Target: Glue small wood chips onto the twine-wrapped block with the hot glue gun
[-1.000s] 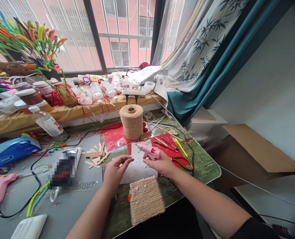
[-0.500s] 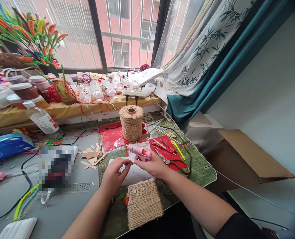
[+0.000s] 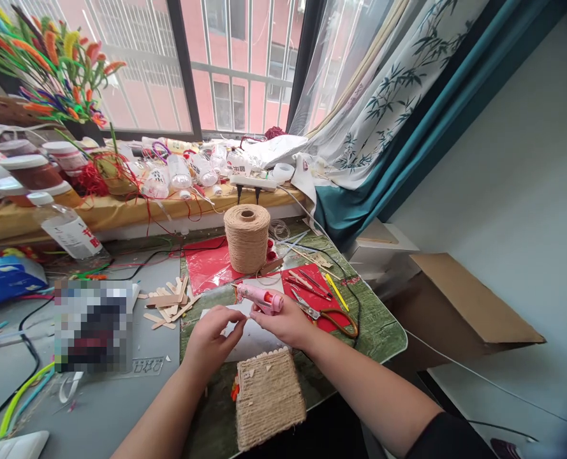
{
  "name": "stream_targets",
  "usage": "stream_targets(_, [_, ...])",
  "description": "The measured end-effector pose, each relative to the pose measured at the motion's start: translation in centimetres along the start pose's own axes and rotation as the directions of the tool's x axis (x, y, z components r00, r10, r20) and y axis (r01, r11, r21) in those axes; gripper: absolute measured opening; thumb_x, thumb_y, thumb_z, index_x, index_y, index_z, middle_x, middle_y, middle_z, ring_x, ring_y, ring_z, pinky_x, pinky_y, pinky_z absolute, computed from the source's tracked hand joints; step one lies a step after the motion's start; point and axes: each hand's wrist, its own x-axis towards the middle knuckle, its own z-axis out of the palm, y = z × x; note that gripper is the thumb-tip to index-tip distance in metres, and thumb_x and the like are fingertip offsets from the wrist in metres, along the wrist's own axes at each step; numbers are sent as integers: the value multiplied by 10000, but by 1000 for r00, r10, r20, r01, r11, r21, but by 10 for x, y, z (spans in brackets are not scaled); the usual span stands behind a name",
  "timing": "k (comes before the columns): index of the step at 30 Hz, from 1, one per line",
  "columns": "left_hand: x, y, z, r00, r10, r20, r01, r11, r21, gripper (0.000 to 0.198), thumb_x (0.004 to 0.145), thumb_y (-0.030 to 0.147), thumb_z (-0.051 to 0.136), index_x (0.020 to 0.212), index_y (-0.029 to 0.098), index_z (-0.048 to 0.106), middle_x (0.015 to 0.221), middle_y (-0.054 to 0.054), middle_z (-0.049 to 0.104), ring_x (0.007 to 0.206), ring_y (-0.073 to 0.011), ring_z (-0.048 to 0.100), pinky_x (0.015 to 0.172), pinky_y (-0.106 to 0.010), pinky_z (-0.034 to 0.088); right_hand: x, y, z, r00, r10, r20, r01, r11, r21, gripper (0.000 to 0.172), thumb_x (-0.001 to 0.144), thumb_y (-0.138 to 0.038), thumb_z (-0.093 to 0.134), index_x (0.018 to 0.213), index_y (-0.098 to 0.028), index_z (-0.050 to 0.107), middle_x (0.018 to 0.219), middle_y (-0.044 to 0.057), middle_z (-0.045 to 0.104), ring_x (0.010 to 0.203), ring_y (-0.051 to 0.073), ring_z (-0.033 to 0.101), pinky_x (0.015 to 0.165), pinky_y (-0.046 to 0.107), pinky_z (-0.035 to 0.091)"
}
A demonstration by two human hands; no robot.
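Note:
My right hand (image 3: 286,324) is wrapped round a pink glue gun (image 3: 260,298), whose nozzle points left. My left hand (image 3: 216,335) is close beside it, thumb and forefinger pinched together; whatever sits between them is too small to make out. Both hands are over a white sheet (image 3: 252,341) on the green tabletop. Below them, at the table's front edge, is a box-shaped piece wound with jute twine (image 3: 270,401), with small pale chips on its face and orange bits at its left side.
A big spool of jute twine (image 3: 247,242) stands behind the hands. To the right are scissors (image 3: 328,313) and a yellow pen-like tool (image 3: 337,292) by red paper. Loose wooden sticks (image 3: 168,303) lie at left. An open cardboard box (image 3: 474,299) is off the table's right side.
The view has turned slightly, so most things appear a little further left. My left fingertips have drawn slightly away from my right hand, which still holds the glue gun.

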Motion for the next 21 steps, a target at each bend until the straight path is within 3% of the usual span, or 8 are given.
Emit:
stream_targets(5, [2, -1, -5, 993, -54, -104, 60, 997, 49, 49, 944, 257, 656, 939, 258, 705, 836, -27, 714, 800, -206, 649, 771, -335, 493, -3, 3, -15, 1000, 4, -7, -4, 1000, 15, 390, 832, -434, 789, 1122, -187, 700, 764, -29, 564, 602, 106, 417, 543, 251, 368])
stream_targets(8, [3, -4, -9, 982, -76, -171, 91, 993, 80, 39, 932, 257, 668, 923, 260, 705, 836, -22, 716, 803, -206, 649, 771, -329, 490, -13, 7, -25, 997, 70, 7, -70, 997, -15, 479, 837, -493, 779, 1200, -190, 704, 759, -19, 588, 578, 112, 440, 510, 250, 413])
stream_targets(11, [4, -6, -11, 979, -80, -189, 99, 991, 91, 42, 929, 257, 667, 926, 260, 708, 847, -24, 719, 815, -207, 650, 787, -332, 493, -26, 9, -30, 991, 132, 17, -131, 989, -68, 459, 863, -490, 753, 1219, -205, 700, 724, -19, 587, 550, 122, 467, 493, 260, 447])
stream_targets(18, [3, -6, -11, 977, -103, -187, 124, 987, 103, 61, 932, 271, 650, 917, 259, 708, 846, -26, 713, 819, -207, 644, 801, -339, 494, -37, -2, -26, 999, 31, -19, -35, 960, -276, 141, 870, -327, 727, 893, -199, 673, 736, -5, 581, 641, 146, 474, 577, 277, 402])
stream_targets(21, [3, -5, -11, 979, -101, -178, 121, 987, 103, 64, 937, 271, 642, 923, 254, 702, 853, -28, 711, 818, -203, 646, 796, -337, 495, -37, -12, -23, 999, -35, -19, 25, 922, -386, 170, 856, -260, 705, 766, -204, 572, 745, -16, 531, 672, 148, 476, 615, 278, 386])
